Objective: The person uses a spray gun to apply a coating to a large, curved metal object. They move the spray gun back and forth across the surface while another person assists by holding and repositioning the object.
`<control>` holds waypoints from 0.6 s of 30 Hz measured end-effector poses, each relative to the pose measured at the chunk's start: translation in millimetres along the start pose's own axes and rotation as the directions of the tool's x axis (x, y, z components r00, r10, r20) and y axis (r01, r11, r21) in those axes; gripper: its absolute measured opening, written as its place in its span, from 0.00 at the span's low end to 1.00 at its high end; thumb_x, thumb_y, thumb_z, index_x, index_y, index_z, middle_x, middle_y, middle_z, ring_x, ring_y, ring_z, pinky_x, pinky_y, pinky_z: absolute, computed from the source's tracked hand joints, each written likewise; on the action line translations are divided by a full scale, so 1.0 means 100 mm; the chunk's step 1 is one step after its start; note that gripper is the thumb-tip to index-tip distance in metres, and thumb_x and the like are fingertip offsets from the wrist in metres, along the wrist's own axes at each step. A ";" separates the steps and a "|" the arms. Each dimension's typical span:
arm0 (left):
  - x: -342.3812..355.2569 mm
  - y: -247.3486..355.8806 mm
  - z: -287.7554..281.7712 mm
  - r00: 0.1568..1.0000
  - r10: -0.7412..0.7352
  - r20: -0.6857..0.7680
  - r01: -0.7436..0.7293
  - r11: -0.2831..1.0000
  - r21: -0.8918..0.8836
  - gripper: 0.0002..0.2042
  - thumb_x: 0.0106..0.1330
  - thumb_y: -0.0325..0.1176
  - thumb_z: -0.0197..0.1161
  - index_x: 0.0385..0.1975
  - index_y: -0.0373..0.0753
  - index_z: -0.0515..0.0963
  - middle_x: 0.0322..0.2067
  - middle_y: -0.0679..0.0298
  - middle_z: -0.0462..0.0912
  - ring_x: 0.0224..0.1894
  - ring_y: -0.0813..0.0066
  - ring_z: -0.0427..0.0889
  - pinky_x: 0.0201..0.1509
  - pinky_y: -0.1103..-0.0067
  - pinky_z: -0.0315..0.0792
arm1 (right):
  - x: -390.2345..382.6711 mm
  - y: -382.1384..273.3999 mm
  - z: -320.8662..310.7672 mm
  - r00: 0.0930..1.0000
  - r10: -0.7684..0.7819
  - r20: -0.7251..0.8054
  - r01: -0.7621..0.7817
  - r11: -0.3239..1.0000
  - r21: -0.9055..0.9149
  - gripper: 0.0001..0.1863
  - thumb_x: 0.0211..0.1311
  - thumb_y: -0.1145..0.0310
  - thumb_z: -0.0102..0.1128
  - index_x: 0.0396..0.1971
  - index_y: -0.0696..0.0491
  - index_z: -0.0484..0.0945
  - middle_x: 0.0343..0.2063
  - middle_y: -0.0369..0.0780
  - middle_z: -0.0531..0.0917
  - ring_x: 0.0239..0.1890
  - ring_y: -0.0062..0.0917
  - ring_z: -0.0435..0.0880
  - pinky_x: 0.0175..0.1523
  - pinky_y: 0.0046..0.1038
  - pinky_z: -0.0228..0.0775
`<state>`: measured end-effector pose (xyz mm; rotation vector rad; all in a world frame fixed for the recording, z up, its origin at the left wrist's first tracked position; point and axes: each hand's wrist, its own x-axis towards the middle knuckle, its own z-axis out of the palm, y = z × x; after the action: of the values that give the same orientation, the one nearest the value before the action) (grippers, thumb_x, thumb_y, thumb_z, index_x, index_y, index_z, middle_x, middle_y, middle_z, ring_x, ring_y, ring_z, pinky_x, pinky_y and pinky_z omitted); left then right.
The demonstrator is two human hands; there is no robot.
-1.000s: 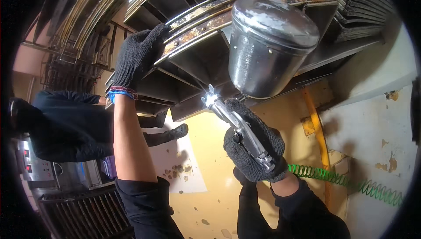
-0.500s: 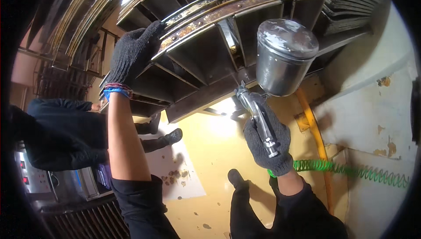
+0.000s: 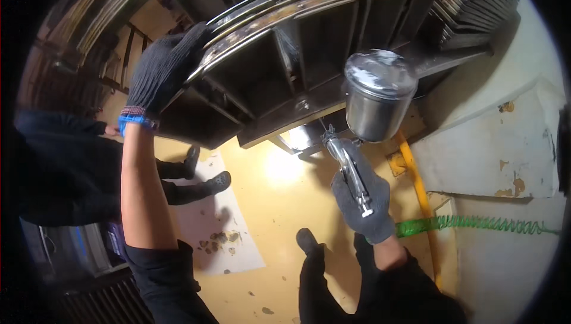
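My left hand (image 3: 163, 65), in a dark knit glove with a blue band at the wrist, is closed on the left end of a riveted metal frame (image 3: 262, 31). Rows of dark, box-like compartments sit along this frame, its rim worn and brownish. In my gloved right hand (image 3: 363, 199) is a silver spray gun (image 3: 351, 172), its nozzle pointing up toward the frame's lower edge without touching it. A round metal cup (image 3: 380, 101) with a white-smeared lid is mounted on the gun. The trigger and most of my right fingers are hidden.
A green coiled hose (image 3: 476, 223) runs from my right hand to the right. Beside it stand a yellow pipe (image 3: 416, 175) and a peeling pale panel (image 3: 488, 145). Another person in dark clothes (image 3: 71, 163) stands at left. More stacked metal frames (image 3: 485, 12) lie at upper right.
The view has shifted somewhat. My left hand, still on the frame, appears farther left. The spray gun and cup sit slightly lower against the frame, the nozzle now below its bottom edge.
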<state>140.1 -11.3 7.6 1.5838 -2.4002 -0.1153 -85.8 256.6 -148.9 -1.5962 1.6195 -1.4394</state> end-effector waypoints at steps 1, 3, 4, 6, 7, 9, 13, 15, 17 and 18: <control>0.03 0.05 0.04 1.000 0.000 0.020 0.000 1.000 0.014 0.32 0.69 0.64 0.47 0.43 0.39 0.84 0.32 0.53 0.86 0.36 0.55 0.85 0.45 0.67 0.74 | -0.05 -0.03 0.04 1.000 -0.025 -0.002 0.025 0.996 -0.087 0.26 0.62 0.80 0.59 0.62 0.61 0.70 0.28 0.34 0.81 0.27 0.13 0.77 0.33 0.18 0.72; -0.04 0.15 -0.12 0.998 -0.014 0.062 0.013 1.000 0.004 0.28 0.71 0.56 0.51 0.44 0.33 0.83 0.37 0.49 0.86 0.40 0.54 0.84 0.45 0.68 0.75 | -0.05 -0.31 0.21 1.000 -0.002 0.000 0.002 0.996 -0.094 0.26 0.62 0.81 0.59 0.62 0.61 0.71 0.27 0.34 0.80 0.27 0.13 0.77 0.33 0.18 0.72; -0.14 0.12 -0.27 0.996 -0.040 0.077 0.038 0.999 0.027 0.26 0.72 0.53 0.52 0.44 0.31 0.82 0.39 0.48 0.85 0.41 0.54 0.84 0.45 0.68 0.75 | -0.05 -0.43 0.31 1.000 -0.022 0.006 0.022 0.998 -0.058 0.26 0.62 0.81 0.59 0.62 0.61 0.71 0.27 0.34 0.80 0.27 0.13 0.77 0.32 0.18 0.72; -0.17 0.00 -0.10 0.996 0.058 -0.065 -0.060 0.998 -0.019 0.30 0.70 0.58 0.51 0.41 0.32 0.83 0.36 0.48 0.86 0.40 0.53 0.84 0.45 0.68 0.75 | -0.07 -0.49 0.41 0.999 -0.031 -0.038 0.029 0.998 -0.058 0.26 0.62 0.81 0.59 0.61 0.60 0.71 0.27 0.34 0.80 0.27 0.13 0.77 0.32 0.18 0.71; -0.17 -0.07 -0.05 0.985 0.100 -0.139 -0.105 0.994 -0.030 0.32 0.70 0.61 0.50 0.40 0.32 0.84 0.35 0.48 0.86 0.40 0.52 0.85 0.45 0.68 0.75 | -0.07 -0.50 0.47 0.997 -0.042 -0.065 0.039 0.998 -0.055 0.25 0.62 0.81 0.59 0.61 0.60 0.71 0.28 0.34 0.80 0.27 0.13 0.77 0.32 0.18 0.71; -0.05 -0.18 -0.01 0.979 0.162 -0.121 -0.152 0.985 0.084 0.29 0.70 0.59 0.52 0.42 0.35 0.84 0.35 0.49 0.86 0.40 0.50 0.84 0.47 0.68 0.76 | -0.07 -0.52 0.52 0.992 -0.068 -0.108 0.061 0.996 -0.067 0.25 0.62 0.81 0.59 0.61 0.60 0.71 0.28 0.34 0.80 0.27 0.13 0.77 0.32 0.18 0.71; -0.11 0.06 -0.06 0.996 -0.022 -0.083 0.022 1.000 0.005 0.28 0.70 0.61 0.51 0.32 0.38 0.83 0.27 0.54 0.83 0.33 0.59 0.81 0.40 0.70 0.74 | -0.04 -0.56 0.61 0.981 -0.095 -0.166 0.078 0.991 -0.108 0.25 0.63 0.80 0.59 0.61 0.60 0.71 0.28 0.34 0.80 0.27 0.13 0.77 0.32 0.18 0.71; -0.25 0.32 -0.26 0.992 -0.129 0.010 0.130 0.991 -0.043 0.31 0.71 0.62 0.46 0.17 0.43 0.79 0.15 0.64 0.77 0.18 0.75 0.74 0.27 0.75 0.70 | -0.05 -0.59 0.63 0.977 -0.110 -0.182 0.087 0.987 -0.134 0.25 0.63 0.80 0.59 0.61 0.60 0.71 0.28 0.34 0.80 0.27 0.13 0.77 0.31 0.18 0.71; -0.22 0.36 -0.30 0.980 -0.194 0.043 0.191 0.979 0.065 0.32 0.73 0.60 0.41 0.15 0.44 0.77 0.13 0.62 0.74 0.16 0.75 0.73 0.26 0.74 0.69 | -0.05 -0.62 0.70 0.975 -0.129 -0.180 0.104 0.984 -0.142 0.24 0.63 0.80 0.59 0.61 0.60 0.71 0.28 0.34 0.80 0.27 0.13 0.77 0.31 0.17 0.71; -0.23 0.31 -0.31 0.988 -0.154 0.032 0.152 0.987 0.050 0.32 0.73 0.60 0.40 0.14 0.44 0.77 0.13 0.63 0.74 0.16 0.75 0.73 0.26 0.74 0.68 | -0.05 -0.64 0.72 0.974 -0.136 -0.179 0.110 0.983 -0.149 0.24 0.63 0.80 0.59 0.61 0.60 0.71 0.28 0.34 0.80 0.26 0.13 0.77 0.31 0.17 0.71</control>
<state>128.8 25.1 40.0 1.8020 -2.3211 -0.1172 6.5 249.7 -120.6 -1.7082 1.7877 -1.6163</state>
